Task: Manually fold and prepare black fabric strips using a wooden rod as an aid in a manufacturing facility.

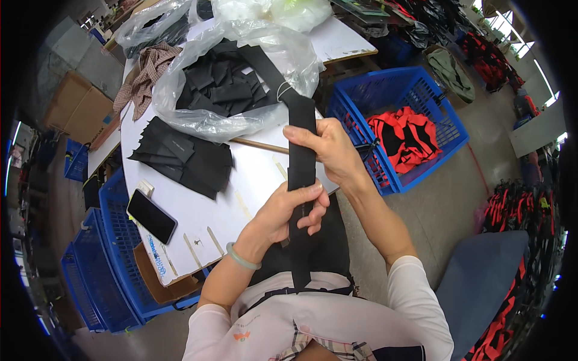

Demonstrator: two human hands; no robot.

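A long black fabric strip (301,114) runs from the clear plastic bag (259,123) down toward my lap. My right hand (335,150) grips it, thumb on top, just above my left hand. Lower down, my left hand (288,212) pinches the same strip between thumb and fingers. A thin white tie (283,89) loops round the strip at its upper bend. Inside the bag lies a heap of folded black fabric pieces (220,84). On the white table (256,171), left of the hands, black fabric pieces (186,159) are fanned out.
A phone (152,216) lies on the table's left edge. Blue crates (114,240) stand beside it. At right, another blue crate (415,174) holds red and black fabric (406,138). A checked cloth (147,75) hangs over the far left edge. A wooden stick (259,144) lies behind the strip.
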